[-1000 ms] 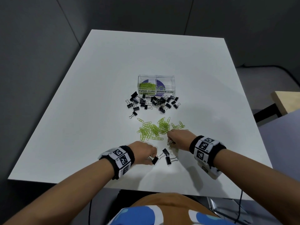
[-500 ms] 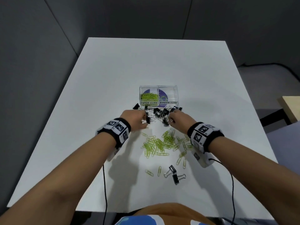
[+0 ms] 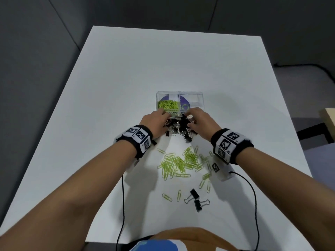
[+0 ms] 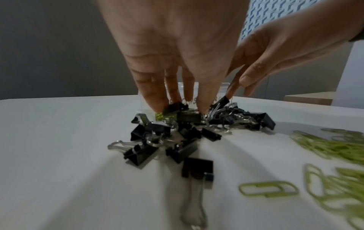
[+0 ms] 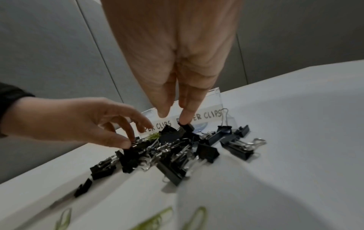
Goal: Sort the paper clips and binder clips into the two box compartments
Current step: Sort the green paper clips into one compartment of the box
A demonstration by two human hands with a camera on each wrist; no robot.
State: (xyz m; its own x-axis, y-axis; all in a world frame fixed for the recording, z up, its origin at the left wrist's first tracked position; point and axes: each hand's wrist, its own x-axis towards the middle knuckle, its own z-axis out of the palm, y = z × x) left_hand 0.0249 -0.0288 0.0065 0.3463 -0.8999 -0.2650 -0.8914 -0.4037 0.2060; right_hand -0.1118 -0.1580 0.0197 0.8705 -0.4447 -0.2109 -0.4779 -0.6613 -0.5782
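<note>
Both hands work the heap of small black metal binder clips (image 3: pixel 178 128) at the centre of the head view, just in front of the clear two-compartment plastic box (image 3: pixel 198 100). The left hand (image 3: pixel 155 123) reaches down with near-straight fingers touching the heap's left edge; whether it pinches a clip I cannot tell. The right hand (image 3: pixel 200 120) also has extended fingers, fingertips (image 5: pixel 185 120) resting on a top clip, with no firm grasp visible. Green paper clips already fill the box's left compartment; more green wire paper clips (image 3: pixel 181 163) lie scattered lower centre. To gather well, cup both hands inward, scoop a compact bunch, and lift it clear of the box wall into the right compartment, since tangled wire handles may drag strays.
</note>
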